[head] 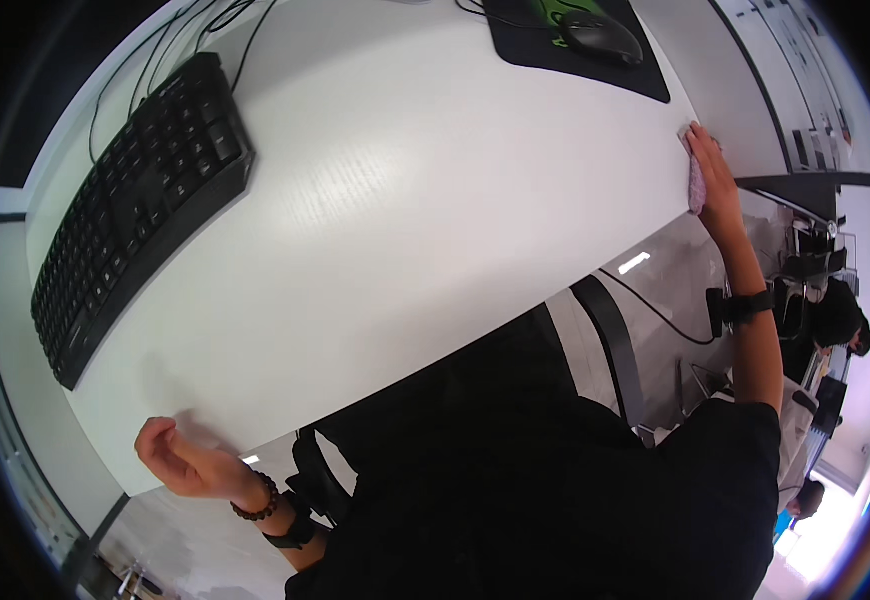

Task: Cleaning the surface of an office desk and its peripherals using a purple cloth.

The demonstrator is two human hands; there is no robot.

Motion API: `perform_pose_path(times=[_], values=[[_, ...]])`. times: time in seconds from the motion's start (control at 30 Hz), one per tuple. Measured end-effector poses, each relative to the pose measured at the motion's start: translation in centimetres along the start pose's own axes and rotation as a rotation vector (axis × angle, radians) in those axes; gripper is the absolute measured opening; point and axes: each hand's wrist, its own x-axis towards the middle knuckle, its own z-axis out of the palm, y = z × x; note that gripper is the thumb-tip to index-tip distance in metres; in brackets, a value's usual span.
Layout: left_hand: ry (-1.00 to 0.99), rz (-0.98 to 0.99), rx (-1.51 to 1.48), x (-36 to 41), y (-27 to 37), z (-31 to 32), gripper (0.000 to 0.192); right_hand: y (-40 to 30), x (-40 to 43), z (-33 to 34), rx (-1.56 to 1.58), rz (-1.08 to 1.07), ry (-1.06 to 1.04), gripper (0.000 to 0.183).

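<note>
My right hand (714, 176) presses a pinkish-purple cloth (697, 184) against the white desk top (420, 195) at its right edge. Fingers lie over the cloth, so part of it is hidden. At the lower left, my left hand (187, 459) is at the desk's near left corner, with its fingers curled loosely and nothing seen in it. Whether it touches the desk I cannot tell. A black keyboard (142, 202) stands at the left side of the desk, beyond my left hand. Beyond my right hand, a black computer mouse (600, 36) rests on a dark mouse pad (514, 41) with a green pattern.
Black cables (161, 56) run behind the keyboard. Grey-white partitions (742, 82) border the desk on both sides. A chair armrest (611, 349) is beside my body, and a cable (656, 315) reaches my right wrist strap. Other people sit in the far right background.
</note>
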Motion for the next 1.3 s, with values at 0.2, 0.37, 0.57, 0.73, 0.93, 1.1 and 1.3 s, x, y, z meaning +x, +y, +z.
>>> perform_pose_path(times=[0.2,0.37,0.57,0.73,0.93,1.1,1.3], values=[[-0.020,0.028,-0.053,-0.1,-0.3,0.0,0.016,-1.0,-0.4,0.1,0.072,0.076,0.019,0.061],[-0.043,0.054,-0.133,-0.2,-0.1,-0.2,0.020,-2.4,-0.2,0.0,0.082,0.099,0.002,0.069],[-0.061,0.129,-0.087,0.2,0.5,0.0,0.016,-9.7,2.2,-1.8,0.087,0.057,-0.053,0.079],[-0.077,0.152,-0.127,0.0,0.7,0.0,0.014,-16.6,5.5,-3.8,0.180,-0.075,-0.230,0.089],[-0.097,0.121,-0.209,0.1,0.6,-0.1,0.014,-22.2,9.2,-5.2,0.298,-0.252,-0.369,0.095],[-0.131,0.142,-0.261,0.1,0.4,-0.6,0.019,-26.3,11.5,-5.3,0.360,-0.437,-0.485,0.103],[-0.164,0.140,-0.334,0.4,0.0,-1.0,0.026,-32.9,14.7,-5.8,0.436,-0.669,-0.602,0.102]])
